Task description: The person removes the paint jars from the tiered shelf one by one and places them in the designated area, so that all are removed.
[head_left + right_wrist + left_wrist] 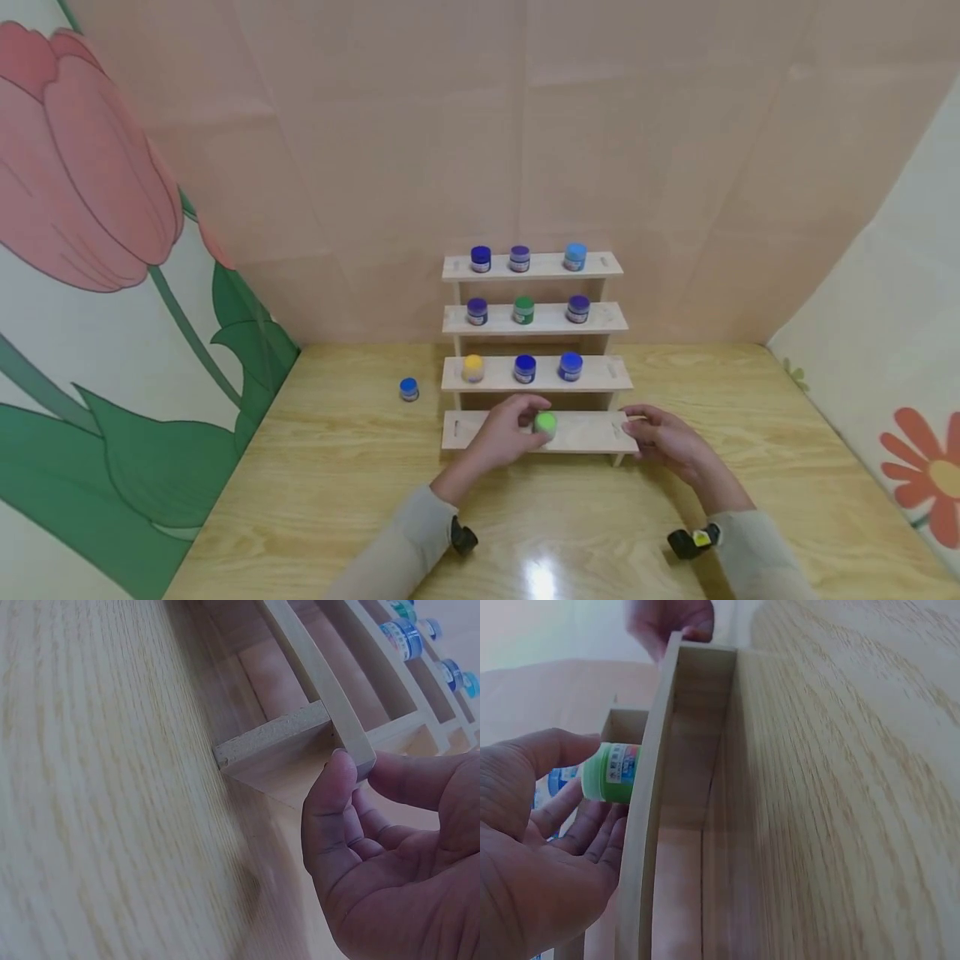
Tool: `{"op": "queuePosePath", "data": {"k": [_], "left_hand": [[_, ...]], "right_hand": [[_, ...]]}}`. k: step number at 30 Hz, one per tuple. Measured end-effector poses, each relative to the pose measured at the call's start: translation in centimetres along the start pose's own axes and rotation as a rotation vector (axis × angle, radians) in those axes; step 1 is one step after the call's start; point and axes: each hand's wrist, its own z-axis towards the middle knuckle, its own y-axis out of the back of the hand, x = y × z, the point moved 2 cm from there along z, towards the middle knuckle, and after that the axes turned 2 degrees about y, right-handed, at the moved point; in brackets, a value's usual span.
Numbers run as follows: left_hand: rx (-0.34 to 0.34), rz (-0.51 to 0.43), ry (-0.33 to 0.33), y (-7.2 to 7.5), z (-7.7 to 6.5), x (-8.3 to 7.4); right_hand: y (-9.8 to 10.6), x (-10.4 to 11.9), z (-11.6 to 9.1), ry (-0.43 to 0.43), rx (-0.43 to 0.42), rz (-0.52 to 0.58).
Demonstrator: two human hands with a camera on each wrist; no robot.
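Note:
A small light-green jar [545,425] stands on the lowest step of a wooden tiered shelf [585,431]. My left hand [510,431] holds it from the left, thumb on one side and fingers curled along the other. In the left wrist view the jar [613,773] shows a printed label, and its base meets the step's board. The right hand [667,440] pinches the right end of that same lowest step between thumb and fingers. Up close, the right wrist view shows its fingertips [341,769] at the board's corner.
Three jars stand on each upper step: among them a yellow jar [473,368], a green jar [523,311] and a light-blue jar [575,257]. A blue-lidded jar [408,389] sits on the wooden table [337,467] left of the shelf. A pink backdrop [375,167] hangs behind.

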Motion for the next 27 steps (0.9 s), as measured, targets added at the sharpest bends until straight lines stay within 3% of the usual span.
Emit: {"op": "queuePosePath", "data": {"k": [20,27], "left_hand": [[-0.004,0.110,0.061,-0.80,0.52,-0.02],[-0.004,0.075,0.043,-0.10,-0.18,-0.33]], "right_hand": [[-0.25,0.06,-0.14,0.023,0.005,0.022],[-0.31,0.11,-0.24,0.020,-0.002,0.017]]}}
